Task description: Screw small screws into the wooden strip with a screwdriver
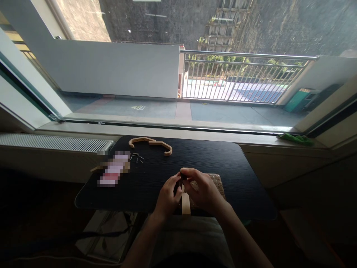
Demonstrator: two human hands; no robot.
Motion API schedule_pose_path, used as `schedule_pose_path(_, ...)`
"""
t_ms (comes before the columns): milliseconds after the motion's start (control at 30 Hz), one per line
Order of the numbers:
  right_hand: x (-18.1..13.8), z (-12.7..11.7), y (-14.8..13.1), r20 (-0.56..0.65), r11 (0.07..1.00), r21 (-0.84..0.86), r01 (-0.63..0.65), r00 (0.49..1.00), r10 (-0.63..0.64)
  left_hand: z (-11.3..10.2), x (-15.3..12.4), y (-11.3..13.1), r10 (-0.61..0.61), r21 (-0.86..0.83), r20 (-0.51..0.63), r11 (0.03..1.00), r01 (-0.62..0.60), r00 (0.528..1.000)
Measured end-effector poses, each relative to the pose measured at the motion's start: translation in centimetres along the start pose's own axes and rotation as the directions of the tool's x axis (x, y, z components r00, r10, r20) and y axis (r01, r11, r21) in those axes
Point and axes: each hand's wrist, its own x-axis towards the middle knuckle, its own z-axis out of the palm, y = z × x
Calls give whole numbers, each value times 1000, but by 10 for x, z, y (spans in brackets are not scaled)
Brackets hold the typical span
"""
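Note:
My left hand (168, 196) and my right hand (201, 190) meet above the near edge of a black table (223, 163). Both are closed round a pale wooden strip (185, 204) that stands upright between them. A small dark item sits at the strip's top, pinched under my right fingers; I cannot make out what it is. Two curved wooden pieces (150, 143) lie at the far edge of the table. Several small dark screws (137, 158) are scattered near them.
A blurred pink and white item (114, 173) lies on the table's left part. A brownish woven pad (219, 183) rests under my right hand. A white radiator (52, 142) runs along the left wall. A green cloth (297, 139) sits on the window sill at right.

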Motion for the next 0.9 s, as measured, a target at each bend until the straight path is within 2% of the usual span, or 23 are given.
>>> schedule_pose_path(200, -2, -3, 0, 18, 1000, 8, -25, 1000, 25, 1, 0, -1, -7, 15, -6, 1000, 7, 1000)
schedule_pose_path(600, -6, -4, 6, -58, 999, 29, -32, 998, 34, 2, -1, -5, -5, 13, -13, 1000, 5, 1000)
schedule_pose_path(900, -3, 0, 10, -62, 999, 3, -32, 998, 33, 3, -1, -6, 2, 20, -13, 1000, -2, 1000)
